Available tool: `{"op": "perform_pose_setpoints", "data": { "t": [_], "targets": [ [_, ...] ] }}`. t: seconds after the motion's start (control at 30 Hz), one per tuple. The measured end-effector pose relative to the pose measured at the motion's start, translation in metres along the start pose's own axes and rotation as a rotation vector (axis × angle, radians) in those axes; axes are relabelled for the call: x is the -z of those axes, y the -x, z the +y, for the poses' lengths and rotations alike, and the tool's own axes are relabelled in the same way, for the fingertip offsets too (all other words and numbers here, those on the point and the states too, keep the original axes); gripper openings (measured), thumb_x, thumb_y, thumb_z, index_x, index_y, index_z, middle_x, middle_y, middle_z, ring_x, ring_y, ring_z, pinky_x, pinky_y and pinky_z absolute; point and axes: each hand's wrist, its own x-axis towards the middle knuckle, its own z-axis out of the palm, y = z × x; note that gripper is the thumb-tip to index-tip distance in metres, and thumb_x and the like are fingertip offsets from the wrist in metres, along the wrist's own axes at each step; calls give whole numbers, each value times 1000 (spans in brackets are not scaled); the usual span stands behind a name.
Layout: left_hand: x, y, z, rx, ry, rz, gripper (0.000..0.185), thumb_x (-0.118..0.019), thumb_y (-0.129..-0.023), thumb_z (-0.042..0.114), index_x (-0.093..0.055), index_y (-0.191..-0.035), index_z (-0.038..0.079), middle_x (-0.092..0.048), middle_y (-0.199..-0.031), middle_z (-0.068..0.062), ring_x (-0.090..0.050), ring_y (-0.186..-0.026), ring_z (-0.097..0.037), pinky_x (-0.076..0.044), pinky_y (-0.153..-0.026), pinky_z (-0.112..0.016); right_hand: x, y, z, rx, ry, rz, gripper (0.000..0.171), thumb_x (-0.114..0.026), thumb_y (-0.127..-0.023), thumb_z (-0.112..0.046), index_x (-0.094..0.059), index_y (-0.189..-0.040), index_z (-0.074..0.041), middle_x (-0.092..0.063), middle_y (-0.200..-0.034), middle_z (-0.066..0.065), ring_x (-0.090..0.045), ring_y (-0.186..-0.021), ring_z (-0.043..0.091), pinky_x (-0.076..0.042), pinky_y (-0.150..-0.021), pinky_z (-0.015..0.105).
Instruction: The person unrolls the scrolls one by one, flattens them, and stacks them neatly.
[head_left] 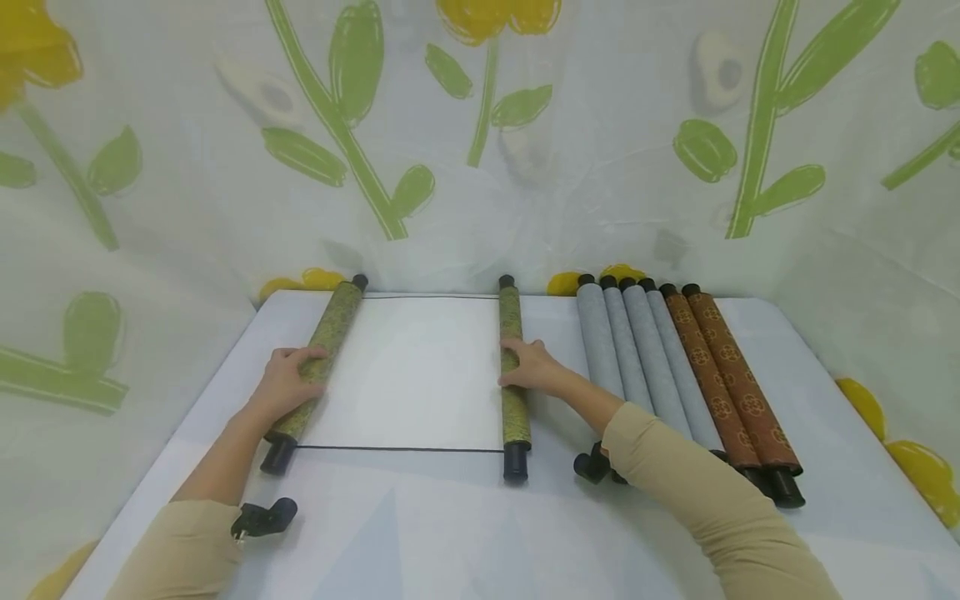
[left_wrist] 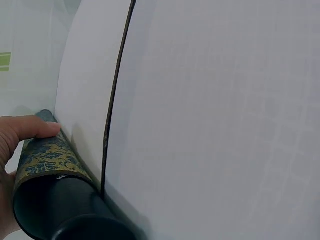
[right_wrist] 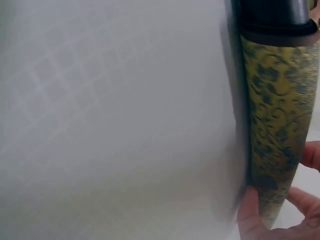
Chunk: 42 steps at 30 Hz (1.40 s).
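A hanging scroll lies partly unrolled on the table, its white paper (head_left: 420,375) edged by thin dark lines. Green-gold patterned cloth covers the left roll (head_left: 337,321) and the right roll (head_left: 514,417), both with black end knobs. My left hand (head_left: 288,385) grips the left roll around its middle, and that roll slants. The right roll stands nearly straight in the head view, where my right hand (head_left: 534,367) holds it between thumb and fingers. Blue-and-gold floral cloth (left_wrist: 50,155) shows close up in the left wrist view, beside my thumb. In the right wrist view, fingertips touch the patterned roll (right_wrist: 280,100).
To the right lie several rolled scrolls side by side: grey ones (head_left: 600,342) and two brown ones (head_left: 738,375) with flower medallions. The right forearm passes over the lower ends of some. A pale wall sheet (head_left: 600,208) with printed plants hangs behind the white table (head_left: 420,533).
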Motion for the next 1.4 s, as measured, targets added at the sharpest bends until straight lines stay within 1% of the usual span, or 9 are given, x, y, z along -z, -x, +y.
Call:
{"op": "perform_pose_setpoints", "data": {
  "t": [0.27, 0.37, 0.47, 0.57, 0.7, 0.9, 1.07, 1.17, 1.4],
  "targets": [
    [5, 0, -4, -37, -49, -21, 54, -60, -81, 13, -49, -132, 3, -25, -132, -41, -30, -118, -58, -32, -92, -69, 4, 0, 7, -1, -6, -58, 64, -58, -85, -16, -37, -146, -13, -19, -149, 31, -23, -136, 38, -36, -99, 51],
    [5, -2, -5, -44, -64, -15, 54, -59, -80, 13, -50, -132, 2, -26, -132, -41, -30, -118, -59, -32, -92, -69, 4, 0, 9, -9, 6, -51, 63, -58, -86, -18, -37, -146, -14, -23, -147, 30, -30, -131, 38, -39, -96, 51],
    [4, -3, -5, -28, -77, -14, 57, -67, -80, 19, -50, -133, 4, -26, -134, -41, -29, -120, -58, -32, -92, -69, 3, 2, 9, -10, 33, -27, 65, -65, -86, -25, -37, -145, -15, -30, -140, 29, -41, -119, 35, -42, -92, 50],
    [3, -3, -5, -9, -88, -14, 65, -75, -76, 24, -50, -133, 6, -24, -136, -40, -27, -121, -58, -34, -90, -69, 1, 3, 9, -2, 64, 5, 72, -73, -82, -31, -37, -143, -15, -36, -131, 27, -47, -108, 32, -45, -88, 47],
    [4, -1, -3, 12, -92, -11, 66, -77, -75, 23, -49, -132, 7, -23, -136, -39, -26, -120, -57, -36, -86, -69, -1, 4, 9, -8, 56, 43, 76, -77, -78, -28, -36, -140, -13, -39, -125, 27, -51, -98, 30, -47, -80, 43],
    [7, -1, -4, 40, -89, -11, 65, -74, -76, 21, -47, -133, 8, -23, -135, -40, -28, -118, -57, -37, -84, -68, 3, 4, 9, -56, 51, 68, 74, -75, -77, -19, -37, -140, -15, -39, -126, 28, -52, -89, 29, -46, -70, 37],
    [8, -3, -13, 9, -63, -8, 63, -71, -77, 18, -45, -133, 5, -25, -130, -42, -30, -116, -58, -34, -86, -69, 7, 3, 12, -88, 50, 66, 68, -68, -80, -16, -37, -141, -17, -35, -128, 31, -54, -79, 27, -48, -58, 31],
    [10, -4, -18, -5, -40, -18, 62, -67, -77, 14, -44, -133, 3, -26, -129, -42, -30, -116, -58, -31, -90, -69, 9, 4, 13, -108, 35, 59, 65, -65, -83, -16, -37, -142, -17, -33, -130, 31, -54, -78, 28, -49, -54, 29],
    [13, -3, -21, 12, -28, -43, 62, -62, -79, 9, -40, -136, 2, -27, -133, -41, -27, -121, -58, -25, -97, -69, 15, 6, 16, -131, 28, 46, 64, -61, -85, -18, -36, -143, -17, -30, -135, 31, -51, -92, 32, -50, -58, 32]
  ]
}}
